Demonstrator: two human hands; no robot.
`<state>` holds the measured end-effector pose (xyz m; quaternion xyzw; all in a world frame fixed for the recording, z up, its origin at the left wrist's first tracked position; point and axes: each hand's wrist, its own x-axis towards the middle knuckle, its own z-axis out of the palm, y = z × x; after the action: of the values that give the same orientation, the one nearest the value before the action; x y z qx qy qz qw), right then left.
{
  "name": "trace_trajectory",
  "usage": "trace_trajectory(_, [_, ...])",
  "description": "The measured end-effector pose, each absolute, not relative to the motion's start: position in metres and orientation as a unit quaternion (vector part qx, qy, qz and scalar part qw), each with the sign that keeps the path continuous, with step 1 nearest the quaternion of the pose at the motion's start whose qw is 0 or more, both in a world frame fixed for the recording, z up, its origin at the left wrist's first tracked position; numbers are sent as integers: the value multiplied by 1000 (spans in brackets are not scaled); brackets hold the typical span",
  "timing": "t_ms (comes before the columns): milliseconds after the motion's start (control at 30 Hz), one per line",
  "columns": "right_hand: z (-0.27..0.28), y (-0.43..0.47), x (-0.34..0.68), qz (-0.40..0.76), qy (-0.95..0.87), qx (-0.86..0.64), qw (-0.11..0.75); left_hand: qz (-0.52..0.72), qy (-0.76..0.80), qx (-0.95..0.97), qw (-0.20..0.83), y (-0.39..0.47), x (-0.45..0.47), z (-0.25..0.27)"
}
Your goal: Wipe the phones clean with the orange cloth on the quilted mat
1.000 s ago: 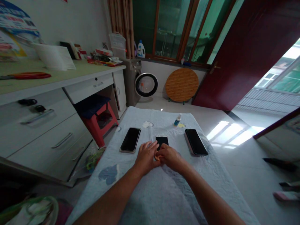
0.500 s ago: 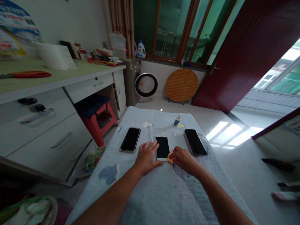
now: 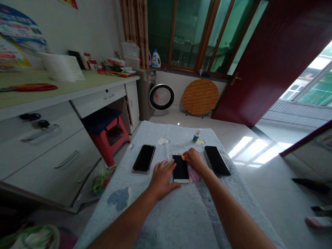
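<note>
A white phone with a dark screen lies face up in the middle of the cloth-covered table. My left hand rests along its left side, fingers spread, with fingertips at the left edge and thumb near the bottom edge. Pinched in my right hand is a small orange pad, pressed at the phone's upper right corner. To the left lies a phone with a light-coloured rim; to the right lies a thicker black phone. A small spray bottle stands toward the far edge.
The table wears a pale blue patterned cloth. A red stool and a white desk stand at left. Beyond are a washing machine with its door open, a round wooden tabletop and a dark red door.
My right hand has slid the orange pad from the phone's lower right corner up to its upper right corner. My left hand stays by the phone. The view has tilted slightly upward.
</note>
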<state>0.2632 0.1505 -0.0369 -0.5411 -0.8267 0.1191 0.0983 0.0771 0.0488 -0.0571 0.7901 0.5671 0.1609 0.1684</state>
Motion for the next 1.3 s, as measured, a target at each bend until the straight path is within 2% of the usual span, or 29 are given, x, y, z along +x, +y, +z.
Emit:
trace_trajectory(467, [-33, 157, 206, 57, -887, -457, 39, 176, 565, 791, 158, 49, 78, -59])
trace_trajectory(800, [-32, 177, 226, 36, -846, -531, -6, 176, 571, 787, 151, 48, 78, -62])
trace_trajectory(1300, [-28, 182, 200, 47, -853, -518, -38, 175, 578, 781, 162, 45, 79, -59])
